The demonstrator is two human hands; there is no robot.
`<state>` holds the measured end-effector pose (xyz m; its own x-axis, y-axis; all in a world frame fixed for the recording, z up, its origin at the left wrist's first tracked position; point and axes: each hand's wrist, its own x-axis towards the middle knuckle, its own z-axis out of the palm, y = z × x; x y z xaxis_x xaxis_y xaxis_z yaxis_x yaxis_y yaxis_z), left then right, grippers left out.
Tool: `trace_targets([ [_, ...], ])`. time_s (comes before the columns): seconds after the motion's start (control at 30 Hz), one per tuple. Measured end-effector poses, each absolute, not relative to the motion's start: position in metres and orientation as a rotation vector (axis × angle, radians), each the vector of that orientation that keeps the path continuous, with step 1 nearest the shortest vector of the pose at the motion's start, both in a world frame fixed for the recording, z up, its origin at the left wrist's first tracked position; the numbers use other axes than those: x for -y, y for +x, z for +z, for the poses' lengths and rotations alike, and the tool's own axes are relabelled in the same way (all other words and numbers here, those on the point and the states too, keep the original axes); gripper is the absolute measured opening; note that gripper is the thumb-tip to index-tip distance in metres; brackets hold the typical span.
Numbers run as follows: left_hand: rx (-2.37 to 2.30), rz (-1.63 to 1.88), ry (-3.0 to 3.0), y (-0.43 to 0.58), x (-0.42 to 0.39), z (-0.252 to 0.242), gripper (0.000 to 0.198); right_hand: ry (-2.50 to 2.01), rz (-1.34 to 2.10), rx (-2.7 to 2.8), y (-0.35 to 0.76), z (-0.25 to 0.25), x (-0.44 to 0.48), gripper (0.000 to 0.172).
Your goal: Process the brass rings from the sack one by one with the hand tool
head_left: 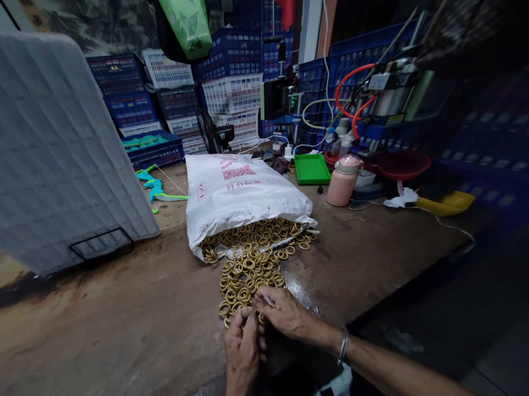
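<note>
A spread of brass-coloured rings spills over the table from the open mouth of a white sack with red print. Close to the near end of this spread, both my hands are together at the table's front edge. My left hand has thumb and fingers pinched; what lies between them is too small to make out. Just right of it, my right hand is closed on a small silver-coloured tool, most of it covered by the fingers.
A large pale ribbed panel stands at the left, near a turquoise toy bow. Toward the right are a green tray, a pink bottle and a yellow scoop. Stacked crates fill the back.
</note>
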<state>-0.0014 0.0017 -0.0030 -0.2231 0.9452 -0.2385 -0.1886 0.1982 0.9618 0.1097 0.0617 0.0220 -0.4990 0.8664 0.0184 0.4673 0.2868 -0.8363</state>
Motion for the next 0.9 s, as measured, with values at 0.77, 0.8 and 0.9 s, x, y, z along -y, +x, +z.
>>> trace_targets([
  [0.77, -1.288, 1.39, 0.74, -0.002, 0.0, 0.001, 0.031, -1.253, 0.52, 2.601, 0.113, 0.021, -0.05, 0.024],
  [0.8, -1.302, 1.392, 0.743, -0.002, 0.0, 0.001, 0.031, -1.264, 0.504, 2.611, 0.112, 0.021, -0.05, 0.024],
  [0.9, -1.335, 1.374, 0.723, -0.004, 0.002, 0.003, 0.029, -1.32, 0.471, 2.642, 0.11, 0.02, -0.052, 0.021],
])
